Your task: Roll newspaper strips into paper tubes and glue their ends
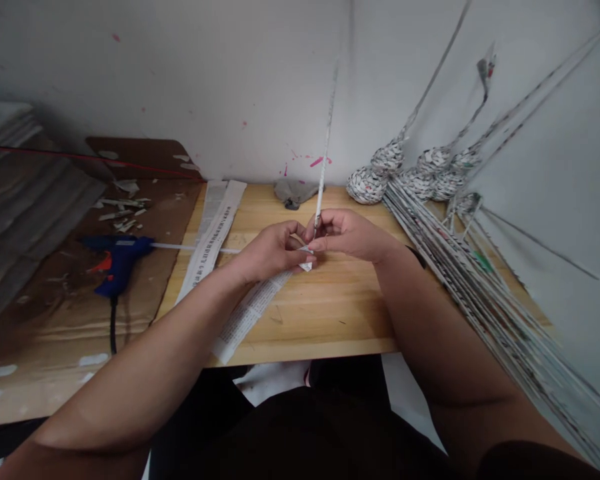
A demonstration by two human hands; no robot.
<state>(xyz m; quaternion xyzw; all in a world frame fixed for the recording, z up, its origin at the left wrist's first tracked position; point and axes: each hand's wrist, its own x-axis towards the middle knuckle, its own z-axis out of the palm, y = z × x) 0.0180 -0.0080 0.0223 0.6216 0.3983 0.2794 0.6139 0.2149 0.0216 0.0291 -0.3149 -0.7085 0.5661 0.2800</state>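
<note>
Both hands meet over the middle of the wooden table. My right hand (341,235) pinches the lower end of a thin rolled paper stick (325,150), which rises almost upright from the fingers. My left hand (275,250) is closed on the end of a newspaper strip (255,313), whose printed length slants down toward the table's front edge. Fingertips of both hands are close together where the strip and the stick meet, so the exact contact there is hidden. Another newspaper strip (213,233) lies flat to the left.
A blue glue gun (123,260) rests on cardboard (145,320) at left, near paper scraps (123,212) and stacked paper (25,200). A grey rag (295,192) lies by the wall. Woven paper shapes (367,185) and a bundle of paper sticks (455,273) occupy the right side.
</note>
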